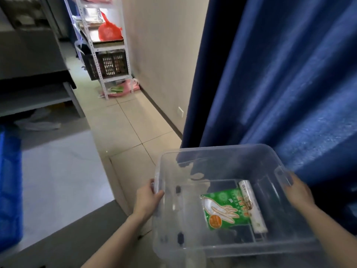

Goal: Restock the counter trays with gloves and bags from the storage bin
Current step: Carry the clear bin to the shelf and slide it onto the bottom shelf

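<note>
A person holds a clear plastic bin (pixel 218 153) up over the tiled floor (pixel 135 128), beside a blue curtain (pixel 289 84). The left hand (pixel 147 198) has its fingers wrapped around the bin's left rim. The right hand (pixel 296 192) grips the right rim. Inside, near the bin's right wall, a green pack of gloves (pixel 224 208) lies flat, touching a white roll of bags (pixel 252 206).

Both hands (pixel 148 200) (pixel 297 192) forward — fingers (pixel 159 194) curled
</note>
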Motion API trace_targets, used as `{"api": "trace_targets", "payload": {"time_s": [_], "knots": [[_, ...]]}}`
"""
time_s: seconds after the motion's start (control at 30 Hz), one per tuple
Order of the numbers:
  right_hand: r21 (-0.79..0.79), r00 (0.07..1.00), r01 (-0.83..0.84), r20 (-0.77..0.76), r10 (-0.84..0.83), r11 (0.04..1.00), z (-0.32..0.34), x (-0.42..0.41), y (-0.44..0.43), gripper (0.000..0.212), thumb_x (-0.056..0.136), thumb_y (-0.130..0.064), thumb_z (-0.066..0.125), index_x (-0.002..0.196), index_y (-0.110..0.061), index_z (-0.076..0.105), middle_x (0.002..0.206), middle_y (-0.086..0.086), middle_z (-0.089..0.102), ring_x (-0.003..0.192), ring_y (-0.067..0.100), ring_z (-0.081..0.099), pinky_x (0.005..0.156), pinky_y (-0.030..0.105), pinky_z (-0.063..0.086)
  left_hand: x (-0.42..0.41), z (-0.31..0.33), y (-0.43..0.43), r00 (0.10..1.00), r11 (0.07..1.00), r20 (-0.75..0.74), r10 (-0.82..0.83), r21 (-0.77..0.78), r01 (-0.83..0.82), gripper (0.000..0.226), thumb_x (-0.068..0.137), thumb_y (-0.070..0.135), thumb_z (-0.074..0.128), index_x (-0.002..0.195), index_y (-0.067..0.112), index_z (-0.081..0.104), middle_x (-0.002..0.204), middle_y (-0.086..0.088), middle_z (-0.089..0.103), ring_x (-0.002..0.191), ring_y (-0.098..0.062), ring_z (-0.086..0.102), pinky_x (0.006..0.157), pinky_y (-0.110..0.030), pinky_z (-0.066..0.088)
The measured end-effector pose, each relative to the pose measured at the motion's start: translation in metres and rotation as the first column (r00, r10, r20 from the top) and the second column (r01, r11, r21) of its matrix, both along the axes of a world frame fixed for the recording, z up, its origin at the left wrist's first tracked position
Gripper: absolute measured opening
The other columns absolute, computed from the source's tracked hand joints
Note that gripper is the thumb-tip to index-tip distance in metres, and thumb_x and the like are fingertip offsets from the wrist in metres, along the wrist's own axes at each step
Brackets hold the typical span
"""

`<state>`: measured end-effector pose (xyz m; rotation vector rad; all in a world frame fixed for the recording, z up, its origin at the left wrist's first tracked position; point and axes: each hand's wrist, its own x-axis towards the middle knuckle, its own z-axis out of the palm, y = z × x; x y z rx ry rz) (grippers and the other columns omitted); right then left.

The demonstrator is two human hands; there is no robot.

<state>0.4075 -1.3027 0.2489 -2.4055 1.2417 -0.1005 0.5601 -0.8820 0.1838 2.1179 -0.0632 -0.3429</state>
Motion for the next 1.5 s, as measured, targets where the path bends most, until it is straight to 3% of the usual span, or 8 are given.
{"api": "trace_targets", "payload": {"time_s": [0.23,0.43,0.6,0.73,0.9,1.03,1.33,1.5], "knots": [[0.327,0.991,0.031,0.116,-0.072,0.945,-0.035,0.135,-0.002,0.057,0.090,-0.068,0.027,0.125,-0.029,0.049,0.121,0.020,0.055,0.105,0.037,0.053,0.088,0.042,0.043,0.123,-0.008,-0.019,0.991,0.954,0.018,0.134,0.270,-0.134,0.045,0.080,0.018,0.067,0.122,0.007,0.058,0.104,-0.017,0.069,0.094,-0.034,0.063,0.079,-0.036,0.046],[0.545,0.977,0.058,0.142,-0.160,0.837,-0.048,0.275,0.005,0.059,0.089,-0.068,0.031,0.115,-0.022,0.058,0.116,0.014,0.059,0.094,0.030,0.054,0.079,0.036,0.040,0.231,-0.004,-0.007,0.963,0.896,0.040,0.267,0.356,-0.264,0.036,0.083,0.009,0.065,0.116,-0.004,0.059,0.110,-0.031,0.065,0.104,-0.045,0.060,0.084,-0.043,0.045],[0.495,0.993,-0.012,0.106,-0.047,0.869,-0.047,0.408,0.010,0.068,0.086,-0.073,0.024,0.123,-0.023,0.053,0.118,0.013,0.056,0.094,0.032,0.053,0.078,0.038,0.041,0.316,-0.009,0.004,0.922,0.846,0.040,0.385,0.383,-0.370,0.025,0.085,0.008,0.062,0.106,-0.006,0.060,0.106,-0.033,0.064,0.100,-0.048,0.060,0.081,-0.045,0.044],[0.430,0.989,-0.132,0.114,0.092,0.893,-0.059,0.513,0.013,0.051,0.095,-0.056,0.024,0.128,-0.024,0.047,0.125,0.018,0.054,0.105,0.036,0.054,0.090,0.043,0.044,0.394,-0.019,0.005,0.881,0.809,0.057,0.470,0.372,-0.455,0.027,0.089,0.019,0.061,0.108,0.000,0.060,0.103,-0.030,0.065,0.096,-0.046,0.061,0.078,-0.042,0.045],[0.455,0.992,-0.048,0.124,-0.010,0.889,-0.076,0.654,0.018,0.045,0.096,-0.050,0.035,0.122,-0.020,0.055,0.123,0.013,0.056,0.099,0.030,0.053,0.081,0.038,0.041,0.518,-0.034,0.008,0.863,0.808,0.041,0.504,0.330,-0.488,0.018,0.090,0.019,0.059,0.098,0.003,0.062,0.097,-0.028,0.067,0.090,-0.041,0.062,0.078,-0.043,0.048],[0.370,0.978,-0.207,0.085,0.189,0.906,-0.077,0.777,0.020,0.029,0.097,-0.024,0.042,0.122,-0.016,0.055,0.113,0.018,0.062,0.095,0.035,0.058,0.078,0.034,0.042,0.622,-0.025,0.020,0.848,0.793,0.027,0.530,0.337,-0.507,0.023,0.085,0.016,0.061,0.106,0.006,0.060,0.096,-0.023,0.068,0.092,-0.040,0.063,0.082,-0.044,0.050],[0.274,0.898,-0.433,0.046,0.438,0.859,-0.065,1.035,0.040,0.040,0.100,-0.035,0.033,0.138,-0.024,0.041,0.122,0.024,0.060,0.115,0.044,0.051,0.091,0.045,0.042,0.837,0.005,0.051,0.797,0.717,0.159,0.583,0.361,-0.597,0.016,0.086,0.031,0.062,0.099,0.021,0.060,0.076,-0.004,0.062,0.074,-0.028,0.059,0.063,-0.030,0.038],[0.272,0.839,-0.537,0.082,0.537,0.798,-0.062,1.192,0.069,0.040,0.100,-0.039,0.032,0.136,-0.024,0.042,0.124,0.025,0.058,0.111,0.043,0.056,0.090,0.044,0.043,0.948,0.008,0.075,0.737,0.675,0.112,0.667,0.329,-0.660,0.020,0.086,0.026,0.061,0.105,0.022,0.058,0.081,-0.007,0.067,0.079,-0.031,0.063,0.068,-0.034,0.045]]}}
